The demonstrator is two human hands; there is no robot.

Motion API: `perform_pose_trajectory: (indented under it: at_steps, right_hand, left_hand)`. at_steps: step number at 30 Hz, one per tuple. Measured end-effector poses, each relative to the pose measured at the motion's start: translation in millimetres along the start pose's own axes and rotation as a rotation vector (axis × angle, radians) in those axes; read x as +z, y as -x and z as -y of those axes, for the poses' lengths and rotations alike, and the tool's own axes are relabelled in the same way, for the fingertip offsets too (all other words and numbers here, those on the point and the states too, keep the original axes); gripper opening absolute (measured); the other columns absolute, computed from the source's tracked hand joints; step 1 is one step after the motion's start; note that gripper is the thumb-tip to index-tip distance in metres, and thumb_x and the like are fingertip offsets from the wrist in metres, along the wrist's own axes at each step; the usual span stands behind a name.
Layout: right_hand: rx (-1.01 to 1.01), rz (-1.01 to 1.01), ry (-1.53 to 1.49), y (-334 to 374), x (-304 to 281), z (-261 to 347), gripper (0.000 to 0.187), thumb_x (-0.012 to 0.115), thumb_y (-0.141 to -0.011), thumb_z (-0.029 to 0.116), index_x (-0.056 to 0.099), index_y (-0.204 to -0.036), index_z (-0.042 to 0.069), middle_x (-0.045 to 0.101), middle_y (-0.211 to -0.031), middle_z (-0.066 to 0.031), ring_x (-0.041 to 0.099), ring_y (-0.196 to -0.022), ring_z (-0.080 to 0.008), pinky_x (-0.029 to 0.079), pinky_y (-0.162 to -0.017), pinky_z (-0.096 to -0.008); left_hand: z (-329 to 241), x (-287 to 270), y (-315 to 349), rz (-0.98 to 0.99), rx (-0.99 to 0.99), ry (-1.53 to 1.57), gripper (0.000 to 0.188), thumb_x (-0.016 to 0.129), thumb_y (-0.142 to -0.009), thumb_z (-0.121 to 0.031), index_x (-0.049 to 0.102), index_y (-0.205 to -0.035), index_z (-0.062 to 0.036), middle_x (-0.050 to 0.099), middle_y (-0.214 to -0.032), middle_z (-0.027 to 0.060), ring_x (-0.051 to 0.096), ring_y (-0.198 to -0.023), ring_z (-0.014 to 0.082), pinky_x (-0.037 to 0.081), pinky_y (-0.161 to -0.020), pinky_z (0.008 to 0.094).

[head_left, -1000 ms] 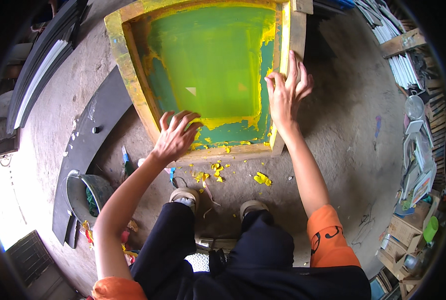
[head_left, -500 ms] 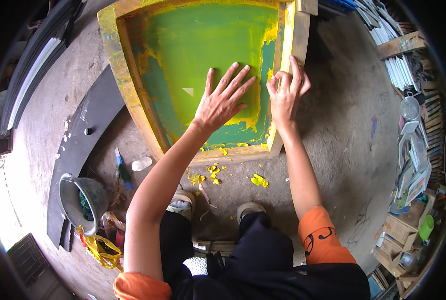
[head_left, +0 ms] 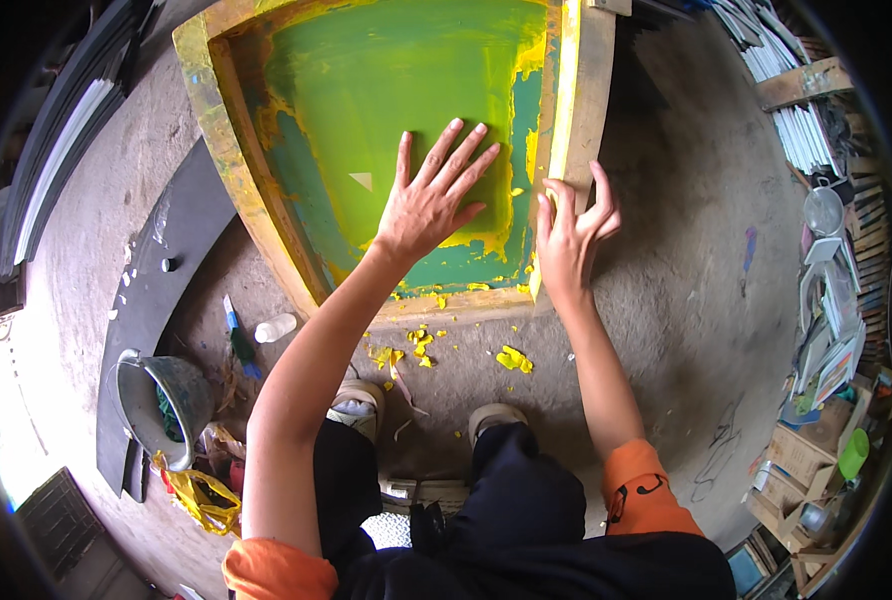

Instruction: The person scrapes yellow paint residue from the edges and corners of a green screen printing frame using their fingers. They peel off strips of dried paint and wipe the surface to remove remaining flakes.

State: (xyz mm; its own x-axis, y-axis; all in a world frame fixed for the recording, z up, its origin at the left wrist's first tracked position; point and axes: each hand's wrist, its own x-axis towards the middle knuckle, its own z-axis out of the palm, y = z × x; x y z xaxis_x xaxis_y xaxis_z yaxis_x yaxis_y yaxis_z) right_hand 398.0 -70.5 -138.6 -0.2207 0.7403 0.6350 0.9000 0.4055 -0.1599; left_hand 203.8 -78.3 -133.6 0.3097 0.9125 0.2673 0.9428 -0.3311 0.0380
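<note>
A wooden-framed printing screen (head_left: 191, 85) lies in front of me, its green mesh (head_left: 386, 80) streaked with yellow. My left hand (head_left: 428, 205) is spread flat on the mesh with the fingers apart. At the near part of the right rail (head_left: 578, 120), my right hand (head_left: 569, 235) has its thumb and index finger pinched together by the yellow inner edge. Its other fingers stick out over the rail. Whatever lies between the pinched fingertips is too small to make out. A small pale triangle (head_left: 363, 181) shows on the mesh left of my left hand.
Yellow flakes (head_left: 514, 359) are scattered on the floor between the screen and my shoes. To the left are a grey bucket (head_left: 201, 390), a yellow plastic bag (head_left: 206, 500), a white bottle (head_left: 276, 327) and a dark curved sheet (head_left: 181, 215). Cardboard boxes (head_left: 801, 455) stand at the right.
My right hand has slid nearer to me along the right rail, its pinch kept. My left hand stays flat on the mesh. The whole view has shifted slightly.
</note>
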Motion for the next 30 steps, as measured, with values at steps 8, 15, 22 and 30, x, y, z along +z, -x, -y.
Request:
perform_pose_trajectory:
  at_steps: [8,15,22,30]
  right_hand:
    - [0.135,-0.022,0.034,-32.2,11.9,21.3,0.016,0.069,-0.079,0.025,0.062,-0.085,0.012,0.032,-0.141,-0.0126,0.030,-0.123,-0.0335,0.026,-0.101,-0.0533]
    - [0.153,-0.036,0.036,-32.9,18.2,23.5,0.014,0.070,-0.079,0.023,0.059,-0.081,0.013,0.029,-0.142,-0.0122,0.031,-0.125,-0.0330,0.026,-0.101,-0.0538]
    - [0.088,-0.061,0.183,-33.5,29.3,24.2,0.017,0.070,-0.078,0.016,0.055,-0.081,0.008,0.029,-0.143,-0.0166,0.037,-0.117,-0.0323,0.036,-0.093,-0.0467]
    - [0.037,-0.124,-0.146,-26.5,21.9,10.2,0.022,0.060,-0.080,0.005,0.042,-0.093,0.004,0.037,-0.130,-0.0228,0.041,-0.105,-0.0342,0.037,-0.088,-0.0453]
  left_hand:
    - [-0.8,-1.6,0.0,0.030,0.009,-0.061,0.074,0.048,-0.087,-0.055,0.015,-0.148,-0.0287,0.015,-0.153,-0.0023,0.014,-0.141,0.0204,0.008,-0.110,0.0612]
    - [-0.7,0.5,1.3,0.024,0.003,-0.066,0.074,0.048,-0.087,-0.055,0.015,-0.148,-0.0286,0.015,-0.154,-0.0022,0.014,-0.141,0.0203,0.008,-0.110,0.0611]
    - [-0.7,-0.8,1.4,0.048,0.005,-0.072,0.076,0.050,-0.086,-0.054,0.013,-0.148,-0.0281,0.014,-0.154,-0.0025,0.013,-0.142,0.0194,0.008,-0.111,0.0608]
    - [-1.0,-2.8,2.4,-0.015,-0.008,-0.042,0.085,0.059,-0.079,-0.052,0.015,-0.148,-0.0258,0.015,-0.153,-0.0034,0.016,-0.141,0.0172,0.011,-0.112,0.0571]
